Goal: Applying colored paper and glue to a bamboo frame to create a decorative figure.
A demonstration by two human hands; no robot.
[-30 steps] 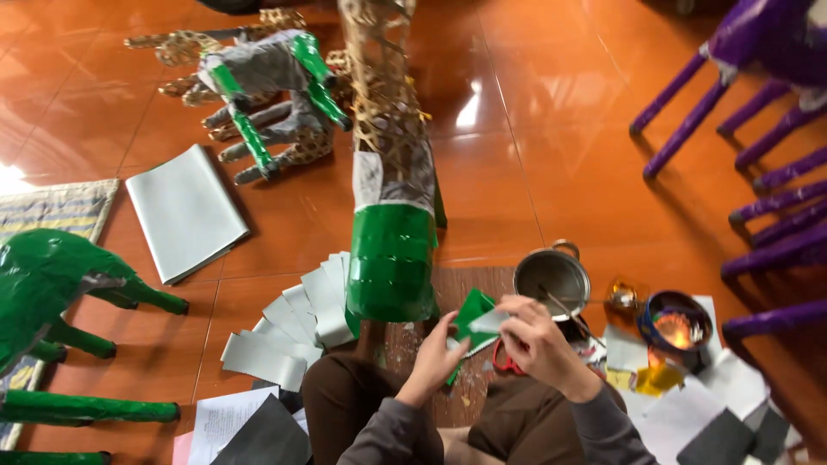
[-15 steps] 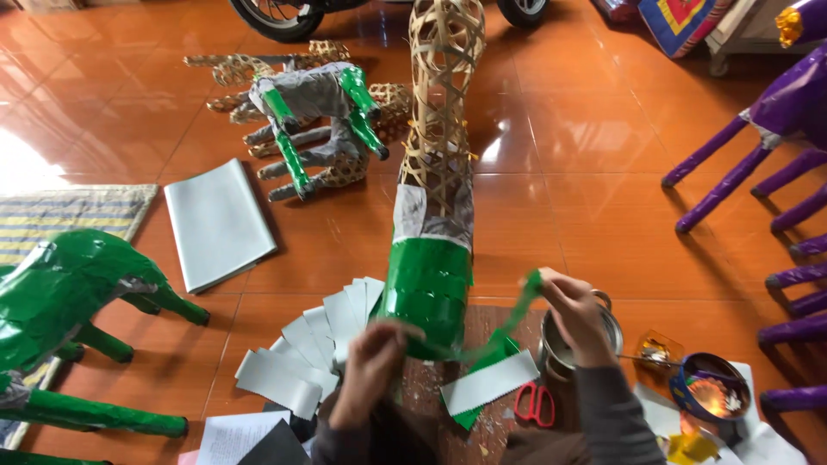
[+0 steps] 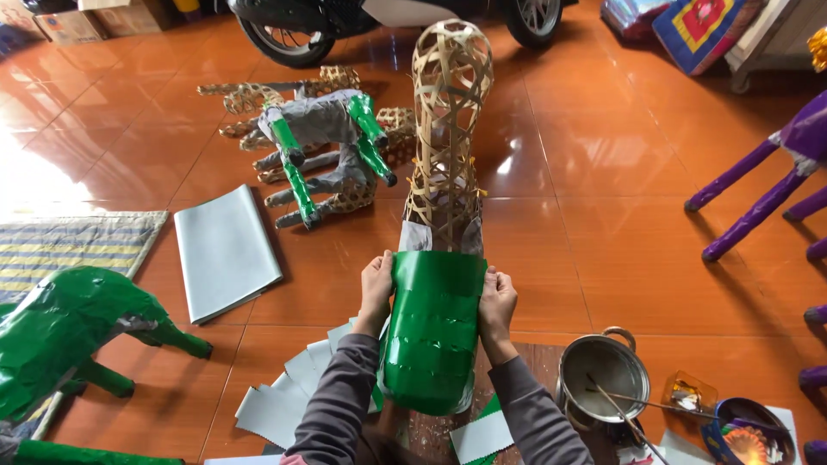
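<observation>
**Both hands pressing green paper onto the woven frame**

Nearest to you, cut paper strips [image 3: 284, 392] fan out on the floor by your left sleeve, and a steel pot [image 3: 601, 377] with a stick in it stands just to the right of your right arm. Your left hand [image 3: 376, 282] and right hand [image 3: 497, 301] sit on opposite sides of the green paper [image 3: 431, 331] wrapped round the lower part of the tall bamboo frame [image 3: 450, 129]. The fingers of each hand lie close together and flat against the paper's upper edge, thumbs forward, pressing it to the frame rather than pinching it. The frame stands upright between your arms, its bare lattice rising above the green band. To the left lie a green-covered animal figure [image 3: 65, 331] and a grey sheet [image 3: 226, 250]. Beyond the frame, a partly wrapped woven figure [image 3: 323, 142] lies on its side on the orange tile floor [image 3: 603, 189].
</observation>
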